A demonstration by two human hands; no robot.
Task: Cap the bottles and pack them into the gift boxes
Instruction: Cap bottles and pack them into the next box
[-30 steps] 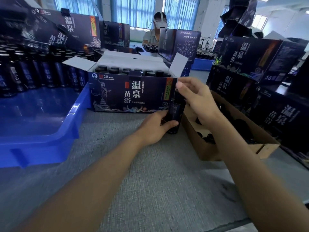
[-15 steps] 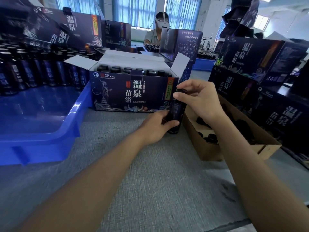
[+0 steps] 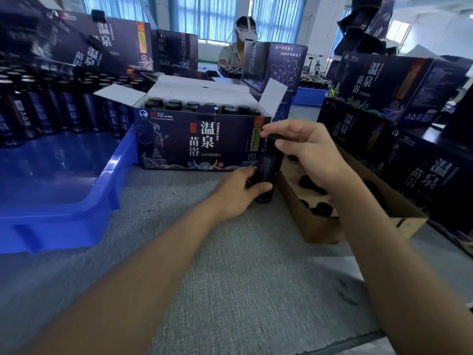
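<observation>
A dark bottle [image 3: 267, 167] with a deep-blue label stands upright on the grey counter [image 3: 230, 265], at the right front corner of an open gift box [image 3: 199, 144]. The left hand [image 3: 235, 193] grips its base; the right hand [image 3: 309, 152], arched above, pinches its black cap [image 3: 272, 139].

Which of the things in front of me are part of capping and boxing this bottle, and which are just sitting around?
In use: bottle, held by the left hand; cap, pinched by the right hand; open gift box; cardboard box of caps; waiting bottles in the blue tray.

Just lying about: closed gift boxes stacked at right; another person at the far table.
</observation>
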